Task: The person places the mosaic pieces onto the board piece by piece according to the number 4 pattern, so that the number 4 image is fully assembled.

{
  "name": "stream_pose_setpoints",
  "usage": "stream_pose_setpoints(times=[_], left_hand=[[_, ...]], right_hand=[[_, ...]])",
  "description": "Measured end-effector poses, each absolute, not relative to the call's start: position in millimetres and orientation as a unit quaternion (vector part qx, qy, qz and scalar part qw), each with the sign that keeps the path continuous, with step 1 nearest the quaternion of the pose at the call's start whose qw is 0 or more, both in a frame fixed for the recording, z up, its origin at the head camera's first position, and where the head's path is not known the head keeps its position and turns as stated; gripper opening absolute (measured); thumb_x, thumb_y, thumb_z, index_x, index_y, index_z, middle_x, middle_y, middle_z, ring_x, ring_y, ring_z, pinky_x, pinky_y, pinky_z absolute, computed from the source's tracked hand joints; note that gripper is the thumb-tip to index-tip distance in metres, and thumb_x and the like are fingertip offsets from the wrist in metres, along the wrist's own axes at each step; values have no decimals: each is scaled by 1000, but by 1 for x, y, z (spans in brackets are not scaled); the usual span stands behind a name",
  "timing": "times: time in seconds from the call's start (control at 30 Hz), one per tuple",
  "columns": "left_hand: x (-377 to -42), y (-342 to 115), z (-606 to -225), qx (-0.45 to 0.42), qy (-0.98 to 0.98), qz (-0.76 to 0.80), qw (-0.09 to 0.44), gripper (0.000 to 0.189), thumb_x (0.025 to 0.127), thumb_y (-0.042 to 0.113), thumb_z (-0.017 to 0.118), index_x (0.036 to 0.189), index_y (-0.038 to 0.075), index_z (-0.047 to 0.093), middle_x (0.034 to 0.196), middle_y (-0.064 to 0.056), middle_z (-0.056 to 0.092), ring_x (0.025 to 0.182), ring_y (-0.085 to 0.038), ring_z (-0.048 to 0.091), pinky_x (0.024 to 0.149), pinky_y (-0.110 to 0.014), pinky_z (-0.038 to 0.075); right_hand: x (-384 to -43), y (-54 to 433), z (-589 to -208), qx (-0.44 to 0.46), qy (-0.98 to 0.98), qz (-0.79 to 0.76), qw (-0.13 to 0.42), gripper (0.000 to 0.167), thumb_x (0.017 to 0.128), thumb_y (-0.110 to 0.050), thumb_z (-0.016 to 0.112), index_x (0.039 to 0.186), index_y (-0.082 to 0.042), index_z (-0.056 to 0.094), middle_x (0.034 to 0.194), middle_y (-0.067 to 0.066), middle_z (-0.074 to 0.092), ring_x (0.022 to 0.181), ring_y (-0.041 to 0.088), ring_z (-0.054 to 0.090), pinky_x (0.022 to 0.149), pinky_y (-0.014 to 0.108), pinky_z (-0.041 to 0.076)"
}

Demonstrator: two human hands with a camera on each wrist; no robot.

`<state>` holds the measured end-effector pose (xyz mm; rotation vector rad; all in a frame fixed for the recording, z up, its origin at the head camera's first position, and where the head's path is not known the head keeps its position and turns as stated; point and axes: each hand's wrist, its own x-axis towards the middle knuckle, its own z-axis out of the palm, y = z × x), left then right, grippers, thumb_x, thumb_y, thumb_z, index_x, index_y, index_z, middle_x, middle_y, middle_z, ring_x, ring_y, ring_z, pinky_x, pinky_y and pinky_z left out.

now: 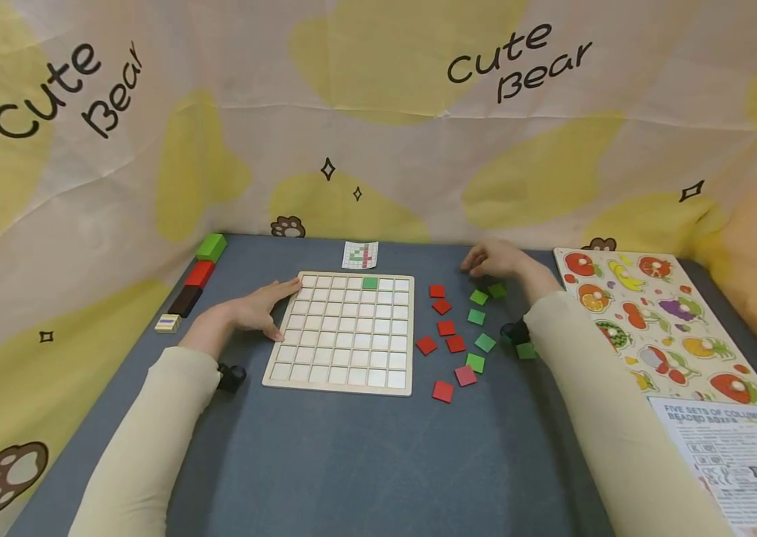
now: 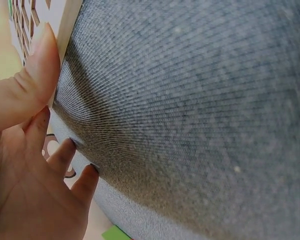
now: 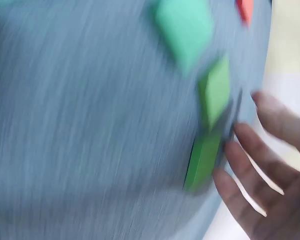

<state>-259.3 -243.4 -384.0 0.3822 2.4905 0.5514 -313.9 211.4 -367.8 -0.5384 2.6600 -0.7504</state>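
Note:
A pale wooden grid board (image 1: 336,390) lies on the table, one green tile (image 1: 370,283) in its top row. My left hand (image 1: 253,307) rests against the board's left side with fingers spread; in the left wrist view its thumb (image 2: 41,67) touches the board's edge (image 2: 67,31). Beyond the loose green tiles (image 1: 479,297), my right hand (image 1: 499,259) hovers with loosely bent fingers and nothing visible in them. The right wrist view, blurred, has those fingertips (image 3: 232,150) close beside a green tile (image 3: 204,161).
Several red tiles (image 1: 446,328) lie between board and green tiles. A small pattern card (image 1: 360,255) sits behind the board. Coloured blocks (image 1: 200,274) line the left edge. On the right are a fruit puzzle board (image 1: 670,317) and a printed sheet (image 1: 720,455). Curtains stand behind.

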Motion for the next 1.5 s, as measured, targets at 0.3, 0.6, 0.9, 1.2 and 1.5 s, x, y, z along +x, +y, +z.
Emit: stream_pose_setpoints(times=[0.3, 0.6, 0.9, 1.2, 1.5], left_hand=[[-260, -245, -386, 143, 928, 205, 277, 109, 76, 4, 76, 161, 17, 9, 169, -15, 3, 154, -44, -7, 119, -71, 2], [-260, -245, -385, 161, 927, 200, 273, 109, 76, 5, 77, 160, 14, 9, 169, -16, 3, 154, -46, -7, 119, -71, 2], [-260, -246, -384, 173, 925, 205, 268, 110, 74, 4, 78, 160, 12, 10, 168, -18, 4, 153, -48, -6, 119, -71, 2], [-259, -245, -385, 171, 925, 207, 270, 109, 75, 4, 77, 160, 12, 10, 168, -18, 3, 153, -48, -6, 119, -71, 2], [-259, -244, -384, 171, 925, 207, 269, 109, 75, 3, 77, 160, 12, 9, 168, -17, 3, 153, -48, -6, 119, -70, 2]], right_hand=[[-308, 256, -363, -188, 900, -281, 276, 42, 81, 7, 69, 122, 6, 62, 120, 30, 55, 108, 35, 51, 82, 32, 49], [-303, 252, -366, -235, 875, -306, 292, 40, 80, 8, 72, 119, 1, 65, 124, 22, 56, 117, 34, 48, 91, 36, 50], [-288, 226, -366, -283, 897, -205, 269, 39, 76, 8, 75, 104, -20, 77, 148, 23, 36, 138, 46, 16, 103, 60, 34], [-282, 222, -376, -331, 906, -186, 187, 19, 72, -10, 86, 86, -17, 75, 138, 24, 47, 128, 45, 26, 99, 60, 34], [-290, 200, -359, -300, 910, -215, 188, 16, 77, -14, 84, 76, -13, 68, 86, 5, 70, 75, 18, 57, 67, 28, 45]])
